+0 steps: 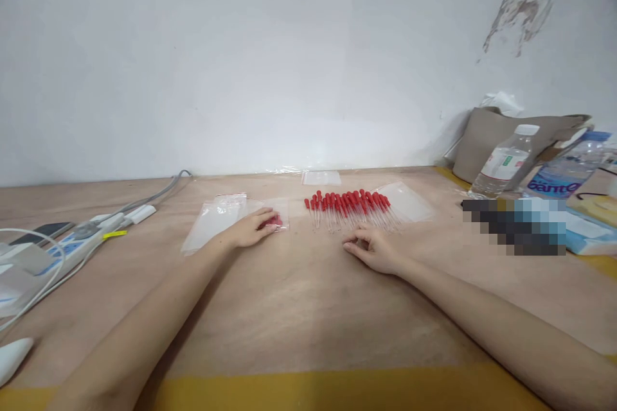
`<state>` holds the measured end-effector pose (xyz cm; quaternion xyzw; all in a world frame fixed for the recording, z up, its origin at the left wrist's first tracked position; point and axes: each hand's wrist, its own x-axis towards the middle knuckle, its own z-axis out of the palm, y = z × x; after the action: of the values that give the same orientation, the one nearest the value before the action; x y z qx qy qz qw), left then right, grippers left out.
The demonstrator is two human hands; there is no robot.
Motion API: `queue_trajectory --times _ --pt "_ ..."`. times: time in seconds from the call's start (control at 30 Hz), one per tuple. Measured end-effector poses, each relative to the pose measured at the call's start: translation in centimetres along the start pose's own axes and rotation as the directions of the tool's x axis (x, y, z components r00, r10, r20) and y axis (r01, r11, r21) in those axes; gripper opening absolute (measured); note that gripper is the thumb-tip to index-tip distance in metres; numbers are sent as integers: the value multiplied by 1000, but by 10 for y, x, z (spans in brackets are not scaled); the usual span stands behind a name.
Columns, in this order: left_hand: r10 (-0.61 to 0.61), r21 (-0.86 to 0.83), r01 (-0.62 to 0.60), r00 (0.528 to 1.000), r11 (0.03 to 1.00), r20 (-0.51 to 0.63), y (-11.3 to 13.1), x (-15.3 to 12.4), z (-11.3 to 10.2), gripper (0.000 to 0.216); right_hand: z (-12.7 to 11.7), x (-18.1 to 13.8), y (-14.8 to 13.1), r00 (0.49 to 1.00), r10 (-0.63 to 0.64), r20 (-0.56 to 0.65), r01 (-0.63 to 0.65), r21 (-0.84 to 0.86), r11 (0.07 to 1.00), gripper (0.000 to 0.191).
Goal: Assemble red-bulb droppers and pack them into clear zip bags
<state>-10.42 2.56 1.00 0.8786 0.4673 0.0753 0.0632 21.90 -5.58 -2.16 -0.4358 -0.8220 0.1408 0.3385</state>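
A row of several glass droppers with red rubber bulbs (351,207) lies on the wooden table (299,308), towards the wall. My right hand (373,249) rests on the table just in front of the droppers, fingers loosely curled, with nothing visible in them. My left hand (253,228) lies flat, palm down, on a clear plastic bag (277,221) that holds red-bulbed droppers. More clear bags (212,221) lie under and to the left of that hand.
Other clear bags lie behind the droppers (407,200) and by the wall (321,177). A power strip with cables (72,247) and a phone (41,231) are at the left. Two water bottles (506,164), a grey bag (486,135) and a blurred patch are at the right.
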Motion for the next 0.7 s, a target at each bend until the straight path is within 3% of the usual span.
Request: queue_trajectory --times 0.07,0.1,0.17,0.23,0.3,0.37,0.43,0.57,0.7 --pt "-173 50 178 980 983 -99 -10 -1 -2 53 -1 1 2 1000 18 -12 -18 -29 999 17" --pt "-306 75 321 937 944 -168 -14 -2 -2 53 -3 2 2 999 35 -21 -36 -58 998 18" --pt "-585 82 628 759 774 -288 -24 -5 -1 56 -7 8 2 995 81 -56 -88 -141 986 19" --pt "-763 52 810 569 584 -307 -34 -7 1 65 -11 19 2 985 126 -118 -152 -240 959 20" --pt "-836 35 873 476 486 -274 -43 -8 4 71 -13 36 4 967 168 -190 -224 -324 919 21" --pt "-857 34 889 451 457 -249 -47 -8 7 68 -11 56 6 944 225 -243 -305 -373 876 23" --pt "-856 43 885 459 463 -239 -48 -9 9 60 -7 77 8 925 277 -262 -366 -404 839 26" --pt "-822 68 852 519 518 -236 -45 -16 5 46 4 108 10 905 367 -216 -426 -455 782 32" --pt "-749 94 790 606 606 -268 -31 -17 -13 42 12 123 16 865 465 -187 -500 -393 772 30"
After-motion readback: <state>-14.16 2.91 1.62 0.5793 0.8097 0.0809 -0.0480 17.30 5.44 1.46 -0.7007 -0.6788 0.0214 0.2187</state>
